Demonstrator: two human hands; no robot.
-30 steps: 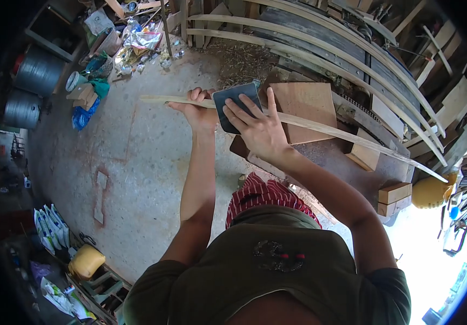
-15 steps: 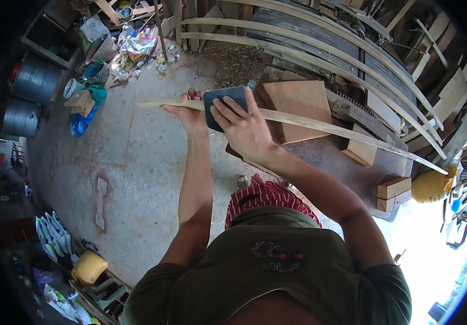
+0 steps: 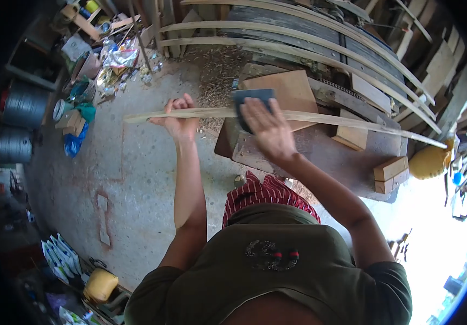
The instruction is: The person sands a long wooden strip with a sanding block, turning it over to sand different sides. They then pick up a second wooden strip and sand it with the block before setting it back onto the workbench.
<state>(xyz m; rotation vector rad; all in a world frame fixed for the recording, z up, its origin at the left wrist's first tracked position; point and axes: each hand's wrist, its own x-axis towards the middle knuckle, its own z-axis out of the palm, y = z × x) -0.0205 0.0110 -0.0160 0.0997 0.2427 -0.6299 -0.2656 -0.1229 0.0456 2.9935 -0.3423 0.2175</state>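
A long, thin wooden strip [image 3: 347, 121] runs across in front of me from left to right, its far right part beyond the workbench. My left hand [image 3: 181, 123] holds it near its left end, thumb along one side and fingers curled up behind. Over the strip lies a dark sheet that looks like sandpaper [image 3: 250, 97]. My right hand [image 3: 270, 132] presses this sheet against the wood, fingers laid across it; the thumb's grip is partly hidden.
Below the strip stands a workbench [image 3: 320, 157] with a wide board [image 3: 290, 92] and wooden blocks [image 3: 389, 170] on it. Several curved strips [image 3: 298, 51] lie behind. Shavings [image 3: 217, 81] cover part of the floor. Metal drums [image 3: 23, 105] stand at the left.
My right hand and the dark sheet have slid right along the strip, away from my left hand. The left hand keeps its hold, and the view has shifted slightly.
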